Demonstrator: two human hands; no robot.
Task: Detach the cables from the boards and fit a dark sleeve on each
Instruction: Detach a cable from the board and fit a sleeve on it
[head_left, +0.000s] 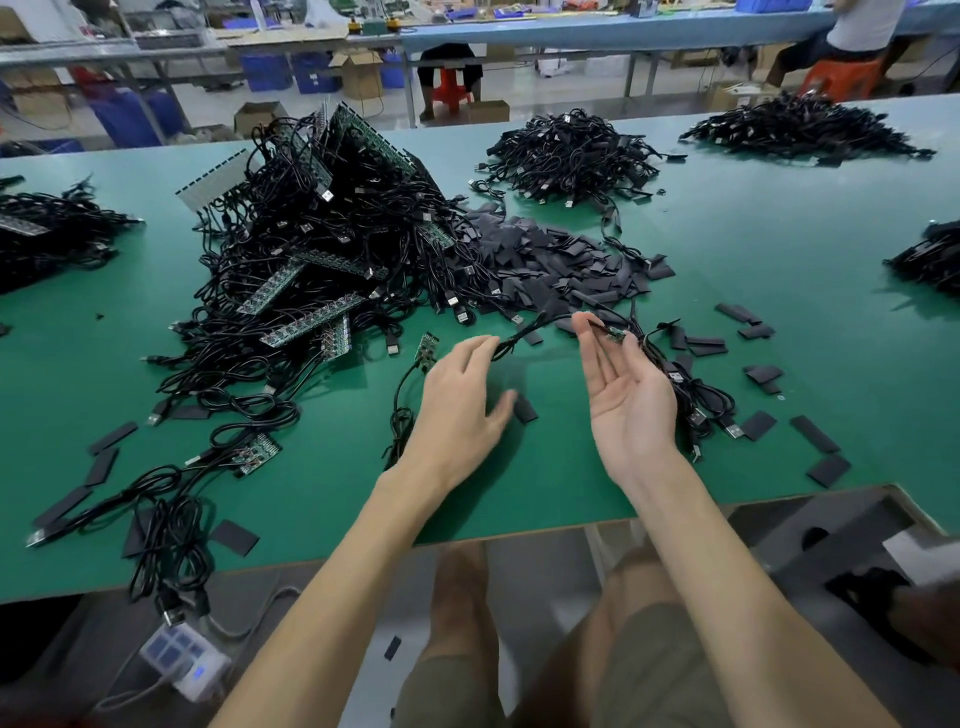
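**One palm down, one palm up**

The left hand (457, 400) hovers palm down, fingers loose; the right hand (626, 397) lies palm up, fingers straight. A thin black cable (540, 318) spans their fingertips. A flat dark sleeve (525, 410) lies at the left thumb's 3 o'clock.

1. Bright, even light from overhead fills the scene, and colours read clearly.
2. Shadows are soft; a faint one lies on the table (779, 270) beneath the left hand (457, 405).
3. Wide-angle distortion bows the table's edges and stretches the corners.
4. The left hand's fingertips show slight motion blur, and the far background looks soft.
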